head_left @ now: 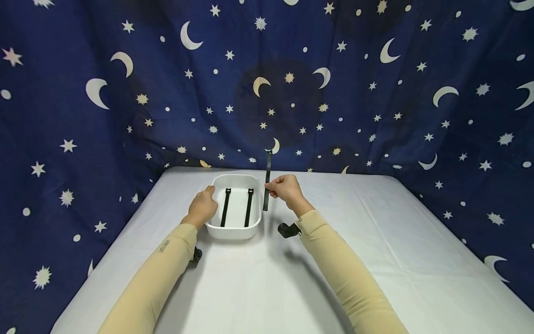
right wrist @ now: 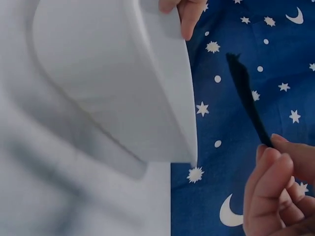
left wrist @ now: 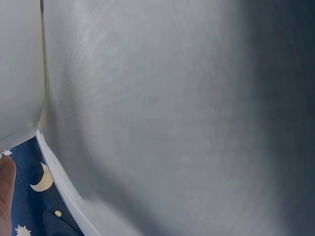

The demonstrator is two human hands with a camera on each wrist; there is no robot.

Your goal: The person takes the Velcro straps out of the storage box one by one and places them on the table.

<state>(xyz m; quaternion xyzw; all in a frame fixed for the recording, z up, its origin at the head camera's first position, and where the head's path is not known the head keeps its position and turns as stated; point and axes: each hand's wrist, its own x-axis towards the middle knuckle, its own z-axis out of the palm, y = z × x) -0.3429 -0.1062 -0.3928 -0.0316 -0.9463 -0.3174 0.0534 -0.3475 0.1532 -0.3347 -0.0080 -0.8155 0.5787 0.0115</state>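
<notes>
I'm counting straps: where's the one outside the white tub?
In the head view, the black strap is pinched in the right hand's grip, just right of the white tub.

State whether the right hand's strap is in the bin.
Out: the right hand pinches the black strap beside the bin, past its rim.

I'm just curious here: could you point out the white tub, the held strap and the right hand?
White tub [head_left: 232,233], head view: front wall.
Held strap [head_left: 268,172], head view: upper half.
Right hand [head_left: 286,188], head view: its middle.
</notes>
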